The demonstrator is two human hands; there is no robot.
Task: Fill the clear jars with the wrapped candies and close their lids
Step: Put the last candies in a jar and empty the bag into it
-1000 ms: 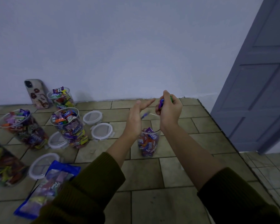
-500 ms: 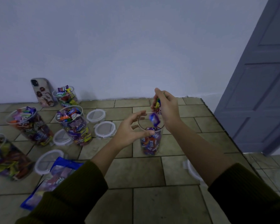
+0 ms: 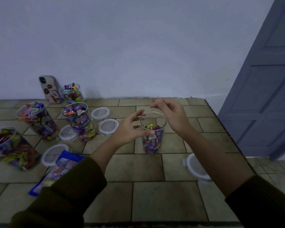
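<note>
a tall clear plastic jar [image 3: 161, 129] stands upright near the middle of the beige tiled surface [image 3: 146, 198], lidless and a little over half full of wrapped candies [image 3: 152, 144] in purple, red and yellow. the left hand [image 3: 128, 129] cups the jar from its nine o'clock side — thumb tip pressed on the near wall, the other fingers spread and curved round toward the rim. the right hand [image 3: 174, 117] hovers over the rim from about two o'clock, its fingers loosely bent, thumb and forefinger tips close together with nothing seen between them. both arms wear dark olive sleeves [image 3: 72, 188].

out from the jar toward nine and ten o'clock stand four more clear jars [image 3: 80, 127] heaped with candies, none lidded. the farthest sits by a phone in a patterned case [image 3: 49, 89] that leans on the pale wall [image 3: 138, 46]. four round white-rimmed lids [image 3: 108, 126] lie flat among them, and a fifth lid [image 3: 194, 167] lies at the jar's four o'clock, partly hidden by the right forearm. a blue candy bag [image 3: 56, 171] lies at eight o'clock, just beside the left sleeve. a grey-blue panelled door [image 3: 266, 83] is at three o'clock — well apart from the jar.
</note>
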